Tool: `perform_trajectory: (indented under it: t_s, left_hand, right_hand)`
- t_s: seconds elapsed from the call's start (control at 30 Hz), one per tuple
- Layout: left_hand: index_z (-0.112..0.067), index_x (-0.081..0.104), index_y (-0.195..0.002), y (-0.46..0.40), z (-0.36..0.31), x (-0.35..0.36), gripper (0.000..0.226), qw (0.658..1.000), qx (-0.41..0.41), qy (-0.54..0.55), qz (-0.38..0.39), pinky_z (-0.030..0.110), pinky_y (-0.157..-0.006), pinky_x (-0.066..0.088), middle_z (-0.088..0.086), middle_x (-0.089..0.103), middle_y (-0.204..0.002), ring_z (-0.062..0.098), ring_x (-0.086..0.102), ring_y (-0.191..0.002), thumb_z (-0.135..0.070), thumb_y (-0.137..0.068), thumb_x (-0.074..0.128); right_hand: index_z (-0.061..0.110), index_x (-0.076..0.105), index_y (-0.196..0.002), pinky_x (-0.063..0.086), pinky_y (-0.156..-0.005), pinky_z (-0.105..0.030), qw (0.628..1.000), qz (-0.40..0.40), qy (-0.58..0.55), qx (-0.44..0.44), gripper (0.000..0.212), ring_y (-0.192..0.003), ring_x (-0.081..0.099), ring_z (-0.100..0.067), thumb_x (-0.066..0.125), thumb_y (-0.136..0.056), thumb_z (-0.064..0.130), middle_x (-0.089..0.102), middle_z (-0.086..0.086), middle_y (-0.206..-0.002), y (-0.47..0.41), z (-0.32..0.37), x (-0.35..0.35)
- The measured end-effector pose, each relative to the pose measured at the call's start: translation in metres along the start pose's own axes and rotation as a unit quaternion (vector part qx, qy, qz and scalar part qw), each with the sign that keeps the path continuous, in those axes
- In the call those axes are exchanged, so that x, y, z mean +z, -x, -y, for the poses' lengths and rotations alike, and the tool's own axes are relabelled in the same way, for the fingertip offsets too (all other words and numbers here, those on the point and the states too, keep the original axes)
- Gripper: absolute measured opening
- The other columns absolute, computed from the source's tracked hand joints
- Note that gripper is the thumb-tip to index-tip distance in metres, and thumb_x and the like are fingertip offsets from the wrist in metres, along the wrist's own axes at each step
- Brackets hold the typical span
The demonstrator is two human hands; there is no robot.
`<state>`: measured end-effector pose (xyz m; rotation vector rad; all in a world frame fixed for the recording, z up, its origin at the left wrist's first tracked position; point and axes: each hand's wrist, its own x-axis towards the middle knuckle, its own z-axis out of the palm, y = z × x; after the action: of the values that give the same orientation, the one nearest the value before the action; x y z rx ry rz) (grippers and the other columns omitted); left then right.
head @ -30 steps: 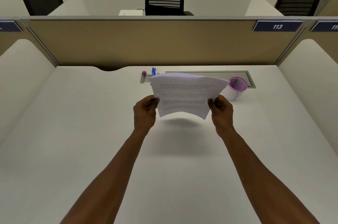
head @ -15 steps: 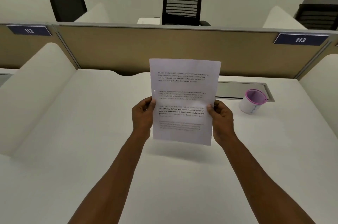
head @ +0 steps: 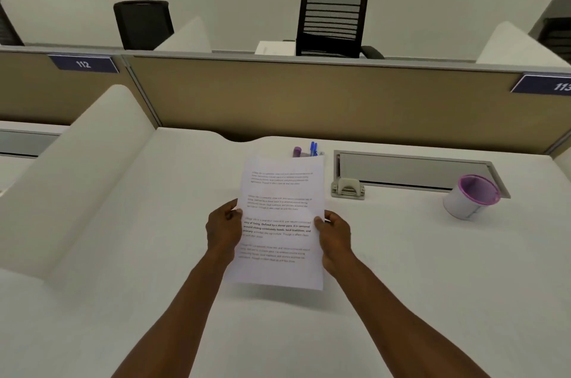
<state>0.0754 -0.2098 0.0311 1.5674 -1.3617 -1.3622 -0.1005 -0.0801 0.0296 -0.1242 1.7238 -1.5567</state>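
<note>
Head view: one printed sheet of paper [head: 282,220] is held upright above the white desk [head: 123,269], its lower edge clear of the surface. Two hands grip it, one at each long side, near mid-height.

- Left hand [head: 223,232]: thumb on the printed face, pinching the left edge; the other fingers are curled behind the sheet (mostly hidden).
- Right hand [head: 336,238]: thumb on the printed face, pinching the right edge; the remaining fingers are behind the sheet.

The sheet carries four text blocks. On the desk beyond it:

- One purple-capped marker [head: 297,151] and one blue pen [head: 312,149], partly hidden by the top edge.
- One hole punch [head: 347,189].
- One pink-rimmed cup [head: 471,197], tilted, well to the right.
</note>
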Motion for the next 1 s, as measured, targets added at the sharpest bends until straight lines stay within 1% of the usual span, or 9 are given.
perform_trajectory:
  t_s: [0.1, 0.2, 0.3, 0.37, 0.43, 0.57, 0.7, 0.77, 1.0]
  left_hand:
    - [-0.019, 0.067, -0.128, -0.023, 0.003, -0.009, 0.034, 0.999, -0.004, -0.039, 0.001, 0.039, -0.094, 0.056, 0.004, 0.075, -0.105, 0.024, 0.07, -0.097, -0.013, -0.097, 0.056]
    - [-0.017, 0.066, -0.129, -0.042, 0.007, -0.013, 0.035, 0.996, -0.003, -0.087, 0.009, 0.041, -0.094, 0.056, 0.009, 0.073, -0.113, 0.027, 0.069, -0.1, -0.013, -0.097, 0.054]
    - [-0.017, 0.067, -0.128, -0.056, 0.013, -0.013, 0.035, 0.994, -0.004, -0.11, 0.017, 0.038, -0.091, 0.055, 0.01, 0.072, -0.116, 0.027, 0.068, -0.101, -0.013, -0.096, 0.054]
    - [-0.016, 0.067, -0.127, -0.061, 0.018, -0.011, 0.035, 0.992, -0.002, -0.123, 0.027, 0.033, -0.086, 0.053, 0.01, 0.072, -0.116, 0.026, 0.068, -0.1, -0.012, -0.096, 0.053]
    - [-0.016, 0.068, -0.126, -0.065, 0.022, -0.007, 0.034, 0.99, 0.0, -0.136, 0.035, 0.032, -0.085, 0.053, 0.01, 0.073, -0.115, 0.025, 0.068, -0.099, -0.012, -0.096, 0.053]
    - [-0.014, 0.067, -0.126, -0.068, 0.03, -0.002, 0.035, 0.986, 0.003, -0.161, 0.04, 0.037, -0.093, 0.055, 0.011, 0.072, -0.115, 0.027, 0.068, -0.101, -0.011, -0.096, 0.051]
    - [-0.011, 0.065, -0.129, -0.065, 0.036, 0.001, 0.034, 0.984, 0.013, -0.176, 0.024, 0.037, -0.098, 0.052, 0.012, 0.07, -0.118, 0.027, 0.065, -0.105, -0.011, -0.097, 0.054]
    - [-0.01, 0.064, -0.13, -0.062, 0.036, 0.002, 0.035, 0.983, 0.025, -0.179, 0.011, 0.034, -0.097, 0.049, 0.012, 0.068, -0.119, 0.027, 0.064, -0.108, -0.013, -0.097, 0.057]
    - [-0.005, 0.058, -0.137, -0.055, 0.035, 0.002, 0.043, 0.984, 0.045, -0.17, -0.006, 0.038, -0.106, 0.046, 0.017, 0.063, -0.132, 0.031, 0.062, -0.118, -0.015, -0.095, 0.062]
  right_hand:
    - [0.025, 0.065, -0.086, 0.055, -0.09, -0.041, 0.999, -0.013, 0.028, 0.016, 0.015, -0.093, 0.067, -0.027, 0.059, -0.093, 0.012, 0.071, -0.005, -0.101, -0.013, -0.011, 0.021]
    - [0.022, 0.065, -0.087, 0.053, -0.08, -0.035, 0.997, -0.025, 0.072, 0.027, 0.013, -0.089, 0.066, -0.024, 0.057, -0.092, 0.013, 0.071, -0.005, -0.101, -0.023, -0.019, 0.036]
    - [0.018, 0.066, -0.094, 0.05, -0.072, -0.031, 0.991, -0.046, 0.123, 0.025, 0.01, -0.082, 0.064, -0.021, 0.056, -0.092, 0.015, 0.071, -0.005, -0.102, -0.031, -0.025, 0.046]
    - [0.016, 0.066, -0.104, 0.046, -0.07, -0.027, 0.985, -0.063, 0.162, 0.02, 0.016, -0.082, 0.062, -0.019, 0.057, -0.091, 0.017, 0.071, -0.005, -0.105, -0.035, -0.028, 0.049]
    - [0.014, 0.064, -0.112, 0.048, -0.073, -0.028, 0.98, -0.069, 0.183, 0.02, 0.022, -0.087, 0.062, -0.02, 0.058, -0.091, 0.018, 0.069, -0.006, -0.11, -0.039, -0.029, 0.05]
    - [0.012, 0.062, -0.118, 0.053, -0.088, -0.035, 0.967, -0.08, 0.242, -0.003, 0.028, -0.101, 0.064, -0.024, 0.056, -0.092, 0.02, 0.067, -0.007, -0.116, -0.044, -0.031, 0.049]
    - [0.012, 0.06, -0.12, 0.047, -0.081, -0.025, 0.956, -0.1, 0.27, -0.046, 0.029, -0.102, 0.063, -0.023, 0.058, -0.09, 0.014, 0.067, -0.007, -0.117, -0.042, -0.033, 0.048]
    - [0.012, 0.06, -0.122, 0.047, -0.083, -0.026, 0.952, -0.113, 0.28, -0.058, 0.033, -0.105, 0.064, -0.025, 0.059, -0.089, 0.009, 0.066, -0.008, -0.119, -0.04, -0.034, 0.046]
    - [0.007, 0.07, -0.102, 0.053, -0.084, -0.033, 0.939, -0.123, 0.31, -0.088, 0.027, -0.095, 0.066, -0.027, 0.055, -0.081, -0.004, 0.07, -0.009, -0.104, -0.037, -0.038, 0.049]
